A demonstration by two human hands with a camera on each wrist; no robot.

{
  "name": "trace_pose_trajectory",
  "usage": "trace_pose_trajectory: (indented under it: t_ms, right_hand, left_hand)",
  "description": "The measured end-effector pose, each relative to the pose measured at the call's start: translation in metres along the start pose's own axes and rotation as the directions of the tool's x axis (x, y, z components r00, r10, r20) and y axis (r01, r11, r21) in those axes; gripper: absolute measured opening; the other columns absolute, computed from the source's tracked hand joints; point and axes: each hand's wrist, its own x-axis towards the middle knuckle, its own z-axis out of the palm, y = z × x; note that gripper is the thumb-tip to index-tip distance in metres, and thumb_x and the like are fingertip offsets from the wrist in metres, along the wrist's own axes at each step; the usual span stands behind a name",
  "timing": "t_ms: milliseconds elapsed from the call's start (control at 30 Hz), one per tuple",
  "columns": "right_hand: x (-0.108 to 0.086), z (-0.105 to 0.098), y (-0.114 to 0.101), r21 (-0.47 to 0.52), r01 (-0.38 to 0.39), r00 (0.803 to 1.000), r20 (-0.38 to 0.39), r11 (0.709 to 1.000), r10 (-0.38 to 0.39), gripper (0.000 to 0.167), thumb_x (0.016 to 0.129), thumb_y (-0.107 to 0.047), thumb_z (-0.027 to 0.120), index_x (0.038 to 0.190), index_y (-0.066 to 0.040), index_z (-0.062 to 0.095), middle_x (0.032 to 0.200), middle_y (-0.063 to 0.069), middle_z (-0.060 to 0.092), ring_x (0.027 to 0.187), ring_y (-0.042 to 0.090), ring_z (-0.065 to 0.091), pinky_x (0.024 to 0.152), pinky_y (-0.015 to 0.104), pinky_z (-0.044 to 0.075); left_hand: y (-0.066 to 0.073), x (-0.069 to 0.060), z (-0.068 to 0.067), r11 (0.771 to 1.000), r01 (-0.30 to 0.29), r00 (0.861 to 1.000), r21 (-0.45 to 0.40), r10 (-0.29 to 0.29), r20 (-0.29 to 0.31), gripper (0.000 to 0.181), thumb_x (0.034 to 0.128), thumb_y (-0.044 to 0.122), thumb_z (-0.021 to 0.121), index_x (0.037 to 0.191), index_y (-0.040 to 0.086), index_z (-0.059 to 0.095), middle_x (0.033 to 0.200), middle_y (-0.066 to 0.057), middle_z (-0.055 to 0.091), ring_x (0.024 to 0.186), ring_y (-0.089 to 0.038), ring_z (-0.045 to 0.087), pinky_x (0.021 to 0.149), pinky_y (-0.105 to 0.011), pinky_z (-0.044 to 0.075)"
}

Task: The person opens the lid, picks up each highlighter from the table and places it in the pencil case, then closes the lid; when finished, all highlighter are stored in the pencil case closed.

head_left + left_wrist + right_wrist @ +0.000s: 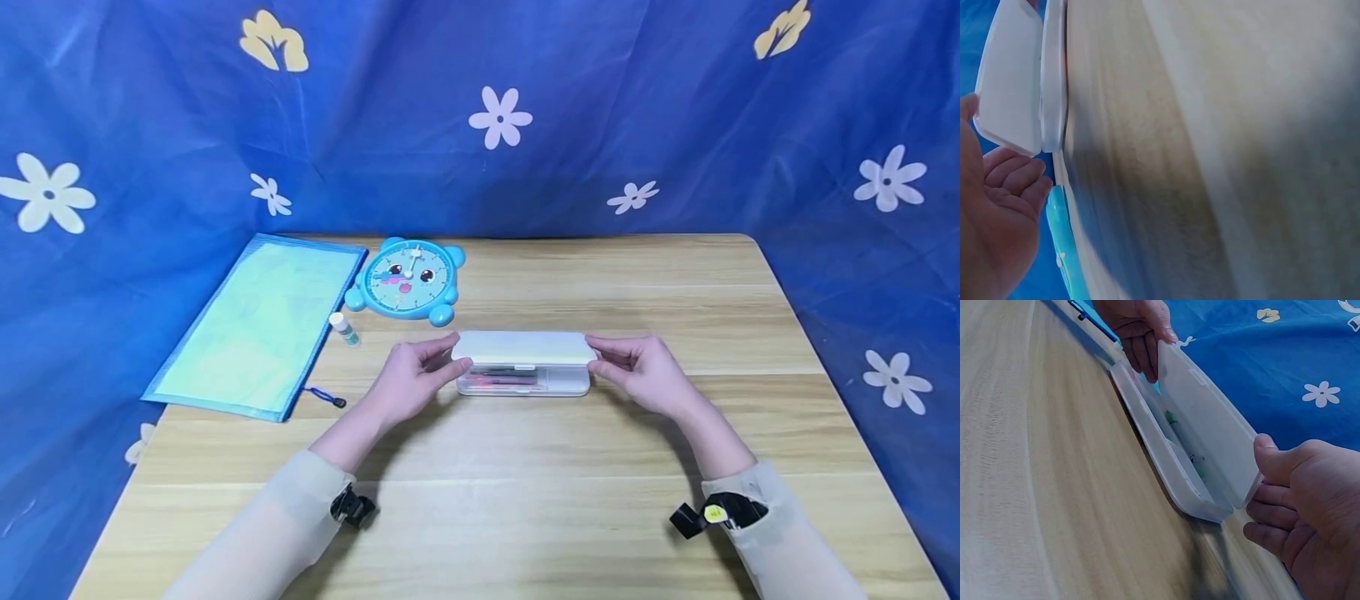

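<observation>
A white pencil case lies on the table in the head view, its lid tilted up partway from the base. Pens show inside through the front gap. At the lid's left end, my left hand pinches the edge between thumb and fingers. My right hand grips the opposite end in the same way. From the right wrist view, the raised lid stands at an angle over the base, with the right thumb on its inner face. The left wrist view shows the left hand at the lid's near corner.
A blue bear-faced toy clock lies behind the case to the left. Beside it stands or leans a small white-capped glue stick; which, I cannot tell. Farther left is a blue-edged mesh zip pouch. A blue flowered cloth borders the table.
</observation>
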Motion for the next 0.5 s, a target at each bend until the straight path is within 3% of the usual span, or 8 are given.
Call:
trace_pose_trajectory:
  t_ms: [300,500]
  right_hand:
    - [-0.0045,0.0013,0.0039,-0.191,0.012,0.997,0.077,0.982,0.003,0.051,0.097,-0.022,0.080,0.143,-0.004,0.065,0.153,0.008,0.056,0.142,0.026,0.051,0.118,0.042,0.037]
    - [-0.0085,0.0035,0.0036,-0.260,0.031,0.996,0.092,0.965,-0.007,0.057,0.095,-0.026,0.082,0.144,-0.005,0.064,0.156,0.004,0.052,0.144,0.028,0.049,0.120,0.048,0.037]
  left_hand:
    - [-0.0051,-0.0038,-0.0005,0.994,-0.032,0.999,0.108,0.028,0.033,0.075,0.0942,0.055,0.077,0.148,0.006,0.061,0.153,-0.005,0.055,0.143,-0.025,0.050,0.119,-0.046,0.040]
    - [-0.0051,-0.0044,0.0002,0.981,-0.056,0.998,0.184,0.050,0.041,0.073,0.0918,0.050,0.082,0.147,0.007,0.062,0.153,-0.005,0.056,0.144,-0.025,0.049,0.119,-0.046,0.039]
